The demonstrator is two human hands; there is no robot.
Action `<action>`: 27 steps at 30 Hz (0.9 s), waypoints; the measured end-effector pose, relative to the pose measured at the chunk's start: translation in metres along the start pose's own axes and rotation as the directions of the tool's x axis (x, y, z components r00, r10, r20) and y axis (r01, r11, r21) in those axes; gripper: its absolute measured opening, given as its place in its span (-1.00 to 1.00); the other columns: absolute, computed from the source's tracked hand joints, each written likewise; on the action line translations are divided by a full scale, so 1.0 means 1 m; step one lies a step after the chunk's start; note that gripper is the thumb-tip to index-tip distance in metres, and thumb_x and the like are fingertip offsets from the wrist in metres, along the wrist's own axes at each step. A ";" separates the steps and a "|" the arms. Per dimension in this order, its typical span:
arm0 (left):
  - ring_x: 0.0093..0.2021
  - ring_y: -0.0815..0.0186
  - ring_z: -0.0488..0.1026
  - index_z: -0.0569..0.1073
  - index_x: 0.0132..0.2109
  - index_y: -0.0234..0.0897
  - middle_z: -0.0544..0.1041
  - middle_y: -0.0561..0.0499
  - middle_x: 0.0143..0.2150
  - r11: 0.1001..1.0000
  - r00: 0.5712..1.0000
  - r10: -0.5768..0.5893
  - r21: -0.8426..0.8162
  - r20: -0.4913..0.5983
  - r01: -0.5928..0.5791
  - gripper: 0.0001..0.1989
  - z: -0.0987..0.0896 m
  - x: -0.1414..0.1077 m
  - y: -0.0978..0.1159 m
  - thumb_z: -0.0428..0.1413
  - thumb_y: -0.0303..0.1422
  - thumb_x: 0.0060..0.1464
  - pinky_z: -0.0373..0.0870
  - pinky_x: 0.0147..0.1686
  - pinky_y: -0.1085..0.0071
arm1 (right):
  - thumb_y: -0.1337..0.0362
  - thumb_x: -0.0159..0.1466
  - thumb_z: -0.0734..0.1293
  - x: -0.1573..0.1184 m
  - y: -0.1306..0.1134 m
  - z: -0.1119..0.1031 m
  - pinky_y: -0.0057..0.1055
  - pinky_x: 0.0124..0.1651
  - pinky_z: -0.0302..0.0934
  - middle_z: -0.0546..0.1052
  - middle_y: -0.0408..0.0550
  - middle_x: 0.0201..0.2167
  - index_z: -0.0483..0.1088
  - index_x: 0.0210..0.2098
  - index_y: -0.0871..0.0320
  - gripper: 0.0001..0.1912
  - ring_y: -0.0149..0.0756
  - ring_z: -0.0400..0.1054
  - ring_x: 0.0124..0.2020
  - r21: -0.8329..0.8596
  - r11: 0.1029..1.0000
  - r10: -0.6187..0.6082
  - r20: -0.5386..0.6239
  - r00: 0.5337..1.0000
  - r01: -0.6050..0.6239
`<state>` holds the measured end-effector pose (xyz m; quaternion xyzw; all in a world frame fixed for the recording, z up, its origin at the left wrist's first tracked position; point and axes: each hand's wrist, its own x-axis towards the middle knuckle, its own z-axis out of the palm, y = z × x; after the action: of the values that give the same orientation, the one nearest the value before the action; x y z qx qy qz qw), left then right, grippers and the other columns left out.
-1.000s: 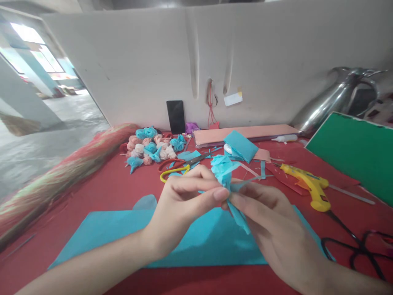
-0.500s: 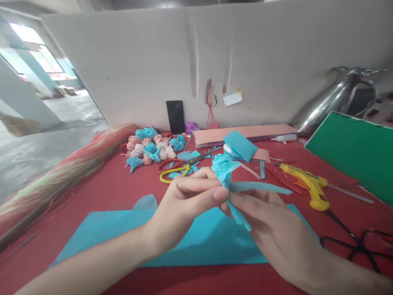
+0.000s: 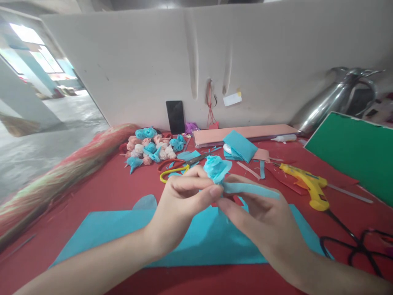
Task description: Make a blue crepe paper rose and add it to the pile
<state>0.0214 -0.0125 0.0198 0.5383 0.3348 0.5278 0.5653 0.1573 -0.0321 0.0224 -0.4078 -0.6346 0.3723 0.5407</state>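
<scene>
A blue crepe paper flower [image 3: 216,168] stands upright between the thumb and fingers of my left hand [image 3: 187,196], pinched at its base. My right hand [image 3: 264,221] is closed at the lower end of the flower, thumb and fingertips meeting just under my left thumb. From the flower's base a narrow blue paper strip [image 3: 250,189] runs off to the right, across the fingers of my right hand. Below both hands a large blue crepe paper sheet [image 3: 123,233] lies on the red table; my forearms cover parts of it.
Finished paper flowers [image 3: 150,147] are heaped at the back left. Scissors [image 3: 176,170] lie among blue scraps. A yellow glue gun [image 3: 307,184] with a black cord lies right. Behind stand a phone [image 3: 175,117] and a steel jug [image 3: 334,98]; a green board [image 3: 353,151] leans at right.
The flower has shifted slightly left and turned, its bloom now facing more toward me. My right hand has moved its fingertips closer under the flower, and the strip now lies across its fingers.
</scene>
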 end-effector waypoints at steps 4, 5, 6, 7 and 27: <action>-0.40 0.34 0.37 0.60 -0.56 -0.11 0.43 0.07 -0.51 0.997 1.000 0.010 -0.075 0.023 -0.008 -0.86 0.001 0.002 0.000 0.28 -0.28 -0.09 0.34 -0.36 0.43 | 0.31 0.11 0.33 0.000 -0.001 0.000 -0.43 -0.34 0.30 0.48 -0.18 -0.57 0.46 -0.57 0.09 -0.86 -0.36 0.36 -0.47 0.040 0.999 -0.014 -0.044 0.999 0.016; -0.40 0.35 0.37 0.61 -0.55 -0.09 0.45 0.08 -0.50 0.995 0.999 0.017 -0.099 0.033 -0.013 -0.88 0.002 0.002 0.000 0.28 -0.29 -0.10 0.34 -0.38 0.45 | 0.30 0.13 0.32 0.000 -0.001 0.000 -0.43 -0.33 0.29 0.47 -0.18 -0.58 0.46 -0.57 0.09 -0.83 -0.36 0.36 -0.48 0.045 0.999 -0.006 -0.026 1.000 0.007; -0.40 0.37 0.38 0.61 -0.54 -0.07 0.45 0.08 -0.50 0.993 0.999 0.026 -0.120 0.041 -0.021 -0.90 0.002 0.002 0.001 0.29 -0.30 -0.11 0.34 -0.39 0.47 | 0.29 0.15 0.30 -0.001 -0.002 -0.001 -0.44 -0.34 0.27 0.47 -0.19 -0.59 0.46 -0.57 0.08 -0.81 -0.37 0.35 -0.48 0.046 0.999 0.006 0.006 1.000 -0.007; -0.41 0.38 0.37 0.61 -0.54 -0.05 0.46 0.09 -0.50 0.990 0.998 0.033 -0.135 0.048 -0.027 -0.91 0.002 0.002 0.001 0.29 -0.30 -0.11 0.34 -0.41 0.49 | 0.28 0.17 0.29 -0.001 -0.003 -0.002 -0.44 -0.34 0.26 0.46 -0.19 -0.60 0.46 -0.57 0.08 -0.79 -0.37 0.34 -0.48 0.041 0.999 0.023 0.045 0.999 -0.025; -0.64 0.34 0.46 0.61 -0.52 -0.22 0.51 0.03 -0.63 0.958 0.941 -0.126 -0.207 0.314 0.198 -0.78 -0.003 0.002 0.003 0.21 -0.24 0.00 0.43 -0.59 0.43 | 0.32 0.22 0.21 0.002 -0.008 -0.006 -0.53 -0.37 0.18 0.22 -0.15 -0.61 0.26 -0.65 0.16 -0.69 -0.43 0.13 -0.51 0.603 0.658 0.166 0.467 0.868 -0.450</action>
<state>0.0187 -0.0101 0.0224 0.5110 0.2245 0.4281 0.7108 0.1625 -0.0330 0.0313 -0.1994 -0.4574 0.7406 0.4501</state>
